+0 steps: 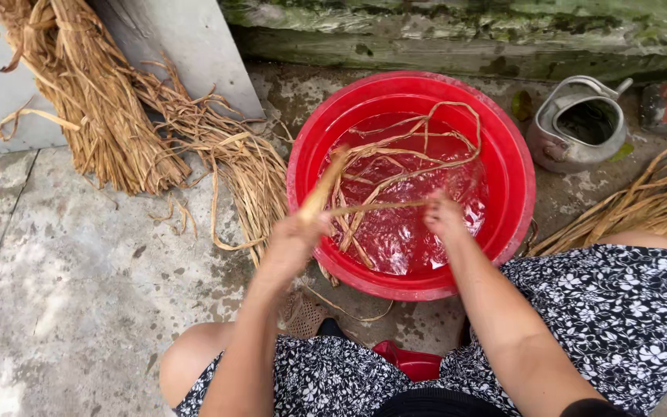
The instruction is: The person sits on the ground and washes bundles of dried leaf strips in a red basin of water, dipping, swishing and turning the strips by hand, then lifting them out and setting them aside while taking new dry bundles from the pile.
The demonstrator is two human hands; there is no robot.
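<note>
Two hands are held over the red basin (507,147), which stands on the concrete ground (79,293) and is filled with water. A damp strip of dried plant fibre (372,207) is stretched between them just above the water: the left hand (296,235) is clenched on one end, where the strip is bunched and rises towards the rim, while the right hand (443,216) is closed on the other end, its fingers blurred. Several loose strands (426,131) are already lying soaked in the basin — so some of the material has been wetted, by the look of it. Much more seems left dry: a thick bundle of fibre (86,85) is propped against the wall at the upper left, with a looser heap (237,154) beside the basin, and further stalks (650,205) are laid at the right. Both forearms are extended forward from the knees, elbows bent, wrists angled inward towards each other. A metal kettle (577,123) is set beyond the basin, apart from it.
</note>
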